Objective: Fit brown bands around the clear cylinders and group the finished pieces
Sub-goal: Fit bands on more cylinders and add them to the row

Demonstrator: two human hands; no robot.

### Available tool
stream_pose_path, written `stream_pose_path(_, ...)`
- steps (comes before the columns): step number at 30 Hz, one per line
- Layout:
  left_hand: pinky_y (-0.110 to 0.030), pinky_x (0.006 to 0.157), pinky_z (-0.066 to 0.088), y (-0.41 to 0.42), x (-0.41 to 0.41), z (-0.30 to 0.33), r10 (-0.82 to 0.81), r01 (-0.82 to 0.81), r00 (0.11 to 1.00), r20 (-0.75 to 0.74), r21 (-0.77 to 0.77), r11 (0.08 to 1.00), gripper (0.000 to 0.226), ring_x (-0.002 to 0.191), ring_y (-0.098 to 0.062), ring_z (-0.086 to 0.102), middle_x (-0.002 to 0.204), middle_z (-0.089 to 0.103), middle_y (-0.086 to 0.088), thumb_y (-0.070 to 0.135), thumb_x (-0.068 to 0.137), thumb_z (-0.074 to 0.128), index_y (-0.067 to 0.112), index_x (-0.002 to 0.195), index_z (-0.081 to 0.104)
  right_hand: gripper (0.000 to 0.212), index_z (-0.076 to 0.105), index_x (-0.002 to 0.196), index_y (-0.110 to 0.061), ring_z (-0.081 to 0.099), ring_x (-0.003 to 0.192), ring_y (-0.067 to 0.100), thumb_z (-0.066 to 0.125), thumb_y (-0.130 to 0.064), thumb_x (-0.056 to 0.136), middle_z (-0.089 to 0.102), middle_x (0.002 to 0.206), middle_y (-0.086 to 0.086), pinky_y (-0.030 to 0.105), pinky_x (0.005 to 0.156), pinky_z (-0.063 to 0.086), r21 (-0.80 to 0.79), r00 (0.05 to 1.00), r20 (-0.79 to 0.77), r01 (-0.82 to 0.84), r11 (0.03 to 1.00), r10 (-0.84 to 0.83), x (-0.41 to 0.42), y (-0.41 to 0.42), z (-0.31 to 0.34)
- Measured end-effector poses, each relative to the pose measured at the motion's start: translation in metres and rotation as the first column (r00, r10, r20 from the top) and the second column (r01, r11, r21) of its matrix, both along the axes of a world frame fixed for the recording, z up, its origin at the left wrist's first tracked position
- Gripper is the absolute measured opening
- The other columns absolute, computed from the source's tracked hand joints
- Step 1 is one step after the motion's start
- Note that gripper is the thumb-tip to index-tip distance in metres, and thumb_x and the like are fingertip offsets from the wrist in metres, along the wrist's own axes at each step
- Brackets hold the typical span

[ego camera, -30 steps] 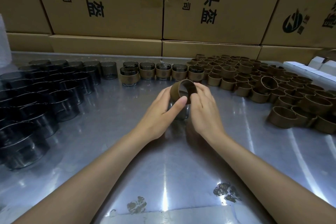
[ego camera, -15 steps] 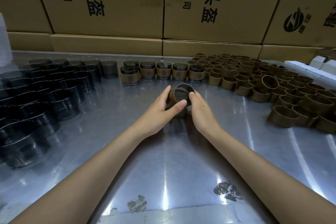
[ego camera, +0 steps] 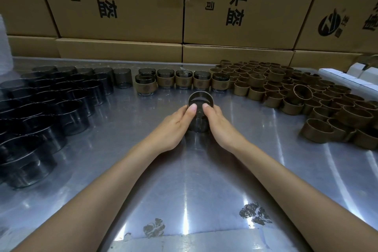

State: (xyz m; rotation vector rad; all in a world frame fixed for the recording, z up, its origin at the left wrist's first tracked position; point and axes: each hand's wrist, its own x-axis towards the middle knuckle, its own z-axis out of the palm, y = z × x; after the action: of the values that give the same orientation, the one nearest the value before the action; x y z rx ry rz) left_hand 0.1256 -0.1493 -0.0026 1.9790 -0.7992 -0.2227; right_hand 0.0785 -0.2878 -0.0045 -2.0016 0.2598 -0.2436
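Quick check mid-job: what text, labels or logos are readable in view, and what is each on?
"P头盔": large print on the cardboard boxes behind the table, cut off at the top.
"有限公司" and "西区": smaller print on the middle cardboard box.
Round logo: on the right box; the characters beside it are unreadable.
Emblem on each finished piece's brown band: too small to read.

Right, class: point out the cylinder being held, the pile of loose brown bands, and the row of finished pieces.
Held cylinder [ego camera: 199, 122], head view: its dark glass wall between the hands.
Loose brown bands [ego camera: 319, 131], head view: outer wall of a near band.
Finished pieces [ego camera: 201, 82], head view: band on one in the row.
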Motion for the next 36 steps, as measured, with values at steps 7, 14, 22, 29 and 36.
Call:
stream_pose_path(7, -0.018, 0.103, 0.022, -0.006, -0.011, -0.001, -0.052, 0.043, 0.997, -0.057, -0.139, 0.989, 0.049, 0.118, 0.012, 0.036, 0.137, 0.042, 0.012, 0.066, 0.090, 0.011, 0.045, 0.120, 0.044, 0.059, 0.039, 0.131, -0.014, 0.045, 0.126, 0.020, 0.024, -0.058, 0.096, 0.044, 0.136, 0.009, 0.044, 0.109, 0.035, 0.133, 0.996, 0.080, 0.016, 0.991, -0.026, -0.003, 0.005, 0.002)
stream_pose_path(14, -0.044, 0.110, 0.036, -0.015, -0.015, 0.000, -0.043, -0.031, 0.980, -0.194, -0.363, 0.931, 0.074, 0.123, -0.021, 0.052, 0.127, 0.056, -0.011, 0.081, 0.075, 0.023, 0.031, 0.120, 0.054, 0.062, 0.043, 0.130, -0.010, 0.057, 0.117, 0.024, 0.034, -0.060, 0.094, 0.055, 0.127, 0.015, 0.049, 0.103, 0.044, 0.403, 0.976, 0.215, -0.049, 0.914, -0.042, -0.007, 0.013, 0.003)
stream_pose_path(22, -0.038, 0.101, 0.046, -0.016, -0.018, 0.003, -0.025, -0.142, 0.946, -0.324, -0.479, 0.866, 0.043, 0.114, -0.017, 0.061, 0.122, 0.062, -0.006, 0.068, 0.081, 0.041, 0.036, 0.105, 0.055, 0.069, 0.049, 0.126, -0.012, 0.065, 0.104, 0.022, 0.035, -0.066, 0.086, 0.063, 0.118, 0.014, 0.042, 0.083, 0.058, 0.446, 0.961, 0.257, -0.023, 0.894, -0.103, -0.010, 0.009, 0.005)
stream_pose_path(29, -0.029, 0.091, 0.052, -0.016, -0.017, 0.007, -0.099, -0.184, 0.895, -0.435, -0.563, 0.806, 0.027, 0.108, -0.018, 0.065, 0.115, 0.068, -0.006, 0.034, 0.101, 0.042, 0.018, 0.118, 0.056, 0.057, 0.052, 0.127, -0.006, 0.060, 0.113, 0.034, 0.045, -0.051, 0.093, 0.058, 0.124, 0.022, 0.058, 0.095, 0.048, 0.596, 0.970, 0.220, -0.048, 0.801, -0.106, -0.010, 0.008, 0.009)
stream_pose_path(36, -0.025, 0.083, 0.052, -0.001, -0.004, 0.015, -0.122, -0.242, 0.866, -0.485, -0.619, 0.747, 0.059, 0.098, -0.016, 0.066, 0.121, 0.064, -0.009, 0.022, 0.084, 0.066, 0.007, 0.137, 0.046, 0.047, 0.065, 0.112, -0.014, 0.062, 0.109, 0.025, 0.059, -0.045, 0.077, 0.067, 0.115, 0.009, 0.038, 0.098, 0.047, 0.718, 0.980, 0.079, -0.182, 0.672, 0.181, -0.012, -0.007, 0.018)
